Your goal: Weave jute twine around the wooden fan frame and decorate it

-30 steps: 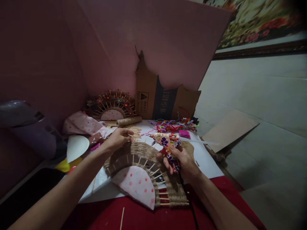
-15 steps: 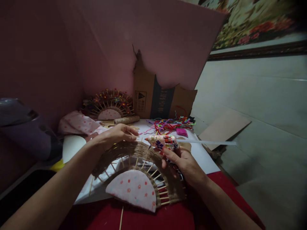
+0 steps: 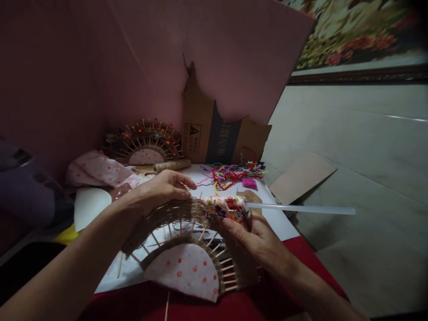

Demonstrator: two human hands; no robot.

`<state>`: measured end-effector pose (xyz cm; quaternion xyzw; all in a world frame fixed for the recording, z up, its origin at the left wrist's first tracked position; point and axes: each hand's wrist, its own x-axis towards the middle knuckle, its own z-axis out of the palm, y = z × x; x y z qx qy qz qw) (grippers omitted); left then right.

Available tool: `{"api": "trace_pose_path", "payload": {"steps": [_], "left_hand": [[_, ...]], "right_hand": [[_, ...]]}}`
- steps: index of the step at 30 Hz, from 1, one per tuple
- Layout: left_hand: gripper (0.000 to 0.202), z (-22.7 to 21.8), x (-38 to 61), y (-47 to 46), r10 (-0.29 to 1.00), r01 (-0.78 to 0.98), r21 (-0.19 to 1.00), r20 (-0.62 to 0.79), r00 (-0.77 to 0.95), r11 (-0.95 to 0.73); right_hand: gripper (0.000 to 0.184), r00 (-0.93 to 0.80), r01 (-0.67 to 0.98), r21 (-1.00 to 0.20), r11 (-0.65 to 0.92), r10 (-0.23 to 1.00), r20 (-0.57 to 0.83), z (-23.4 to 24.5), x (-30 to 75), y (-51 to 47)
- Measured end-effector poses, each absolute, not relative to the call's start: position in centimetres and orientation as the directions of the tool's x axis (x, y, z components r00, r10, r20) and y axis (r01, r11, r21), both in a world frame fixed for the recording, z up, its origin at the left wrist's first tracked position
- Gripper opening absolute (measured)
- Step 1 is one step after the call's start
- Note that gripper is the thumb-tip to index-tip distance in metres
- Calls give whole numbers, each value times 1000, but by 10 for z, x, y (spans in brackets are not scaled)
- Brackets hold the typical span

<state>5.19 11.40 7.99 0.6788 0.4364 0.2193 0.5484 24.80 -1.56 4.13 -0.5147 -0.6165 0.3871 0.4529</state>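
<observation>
Down my feed, I have the twine-woven stick fan [image 3: 192, 254] front and centre, its lower edge over the red cloth [image 3: 264, 303]. Its outer twine band [image 3: 160, 220], spokes [image 3: 229, 274] and spotted fabric half-moon [image 3: 183, 274] are all in place, so I judge the frame built. I make out no flowers on it, whereas the decorated fan [image 3: 146, 156], at its 11 o'clock, carries several; by that comparison the front one looks undecorated. The right hand [image 3: 254, 236], between 2 and 3 o'clock, wraps its fingers around the floral-patterned glue gun [image 3: 227, 207], nozzle towards 9, clear glue stick [image 3: 301, 208] jutting towards 3. At 11 o'clock the left hand [image 3: 163, 191] has forefinger and thumb parted, nothing visible between; I can't tell whether it touches the band. Pipe cleaners [image 3: 227, 176] lie at 1 o'clock.
</observation>
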Motion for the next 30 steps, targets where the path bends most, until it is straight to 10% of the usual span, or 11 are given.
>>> {"api": "trace_pose_path", "payload": {"steps": [30], "left_hand": [[38, 83, 50, 113, 788, 411, 891, -110, 606, -192]], "right_hand": [[30, -52, 552, -818, 163, 986, 161, 57, 244, -20]]}}
